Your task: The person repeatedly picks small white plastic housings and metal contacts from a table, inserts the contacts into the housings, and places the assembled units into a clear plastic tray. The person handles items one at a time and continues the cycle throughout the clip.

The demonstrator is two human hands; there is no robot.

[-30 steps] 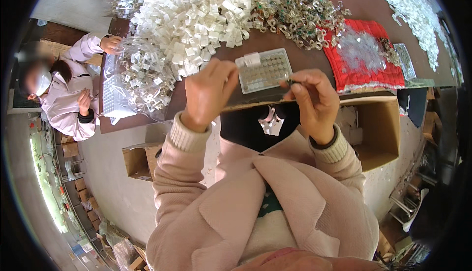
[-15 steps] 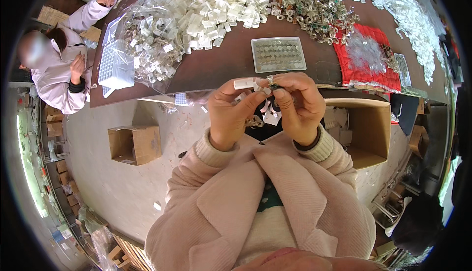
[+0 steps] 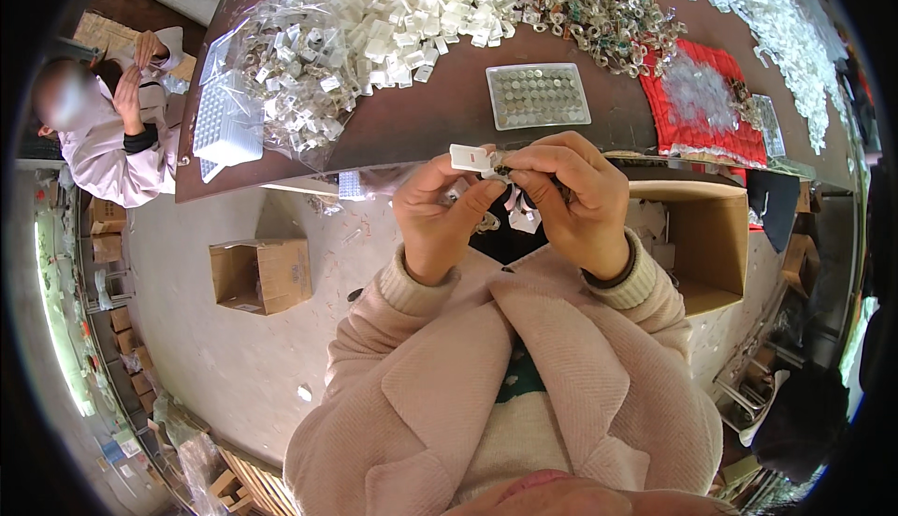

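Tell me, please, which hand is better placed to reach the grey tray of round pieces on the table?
Probably the right hand: it sits just below the grey tray. The left hand lies further left and pinches the small white piece.

Bright, even daylight; soft shadows; heavy fisheye bending toward black rim; centre sharp, edges smeared, mild glare on plastic.

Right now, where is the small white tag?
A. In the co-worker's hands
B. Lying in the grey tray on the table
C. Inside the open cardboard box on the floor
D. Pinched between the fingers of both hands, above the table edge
D: the white tag sits between the left hand and right hand, held up before the table edge, apart from the grey tray.
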